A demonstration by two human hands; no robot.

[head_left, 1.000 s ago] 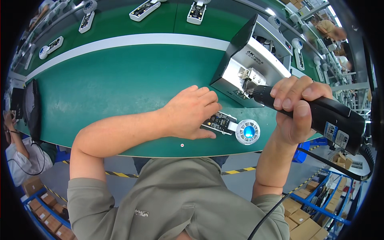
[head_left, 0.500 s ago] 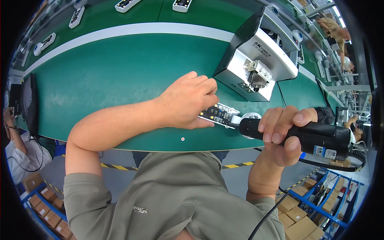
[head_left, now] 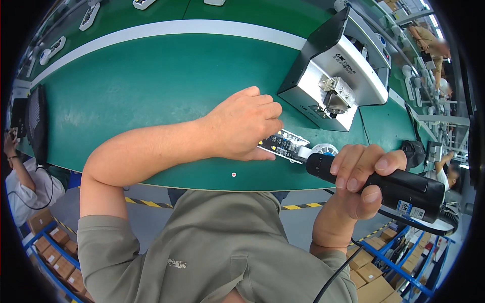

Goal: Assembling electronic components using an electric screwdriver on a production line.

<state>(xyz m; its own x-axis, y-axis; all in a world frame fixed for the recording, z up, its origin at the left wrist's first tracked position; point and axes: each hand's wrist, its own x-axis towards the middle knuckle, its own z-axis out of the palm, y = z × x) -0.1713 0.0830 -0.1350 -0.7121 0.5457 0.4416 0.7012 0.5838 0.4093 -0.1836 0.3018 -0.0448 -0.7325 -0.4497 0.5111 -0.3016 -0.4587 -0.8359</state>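
Observation:
My left hand is closed on a slim white device with an exposed black circuit board, pressing it to the green bench top. My palm and fingers cover its left end. A round white head sits at its right end. My right hand wraps round a black electric screwdriver, held nearly level. The screwdriver's pale nose meets the board near the round head; whether the bit sits in a screw cannot be made out.
Behind the device stands a silver and black screw feeder. A white strip divides the bench from a darker green belt carrying similar white devices. A black mesh object is at the left edge. Other people work at both sides.
The view has shifted a little, so the feeder and belt appear moved. My hands, the device and the screwdriver keep nearly the same positions relative to each other.

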